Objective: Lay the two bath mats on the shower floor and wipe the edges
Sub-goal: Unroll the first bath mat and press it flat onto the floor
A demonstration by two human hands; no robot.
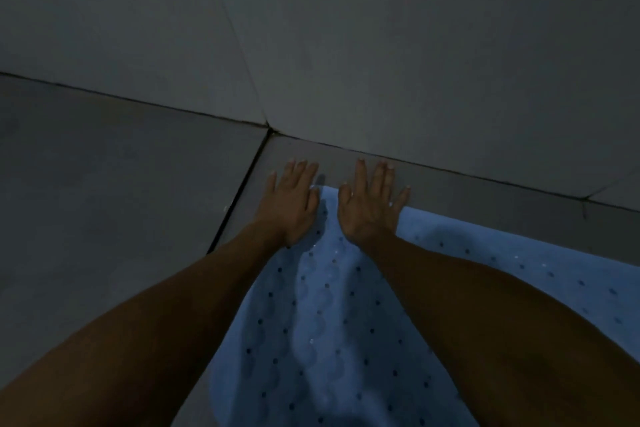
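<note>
Grey floor tiles (114, 184) meet the wall at a dim corner, and one blue bath mat (322, 322) lies just short of that wall. Left hand (291, 205) and right hand (370, 205) press its far edge, fingers straight and spread, gripping nothing. Pressing outward from the middle should seat it flat; no second mat is seen.

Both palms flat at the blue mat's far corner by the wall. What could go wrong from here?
1. The light blue perforated rubber bath mat shows a raised fold between the arms; it may stay buckled unless smoothed.
2. The left hand and right hand reach past the mat edge onto the grey floor tile, so pressing may miss the corner.
3. Only one mat is visible; dim light may hide misalignment.
</note>
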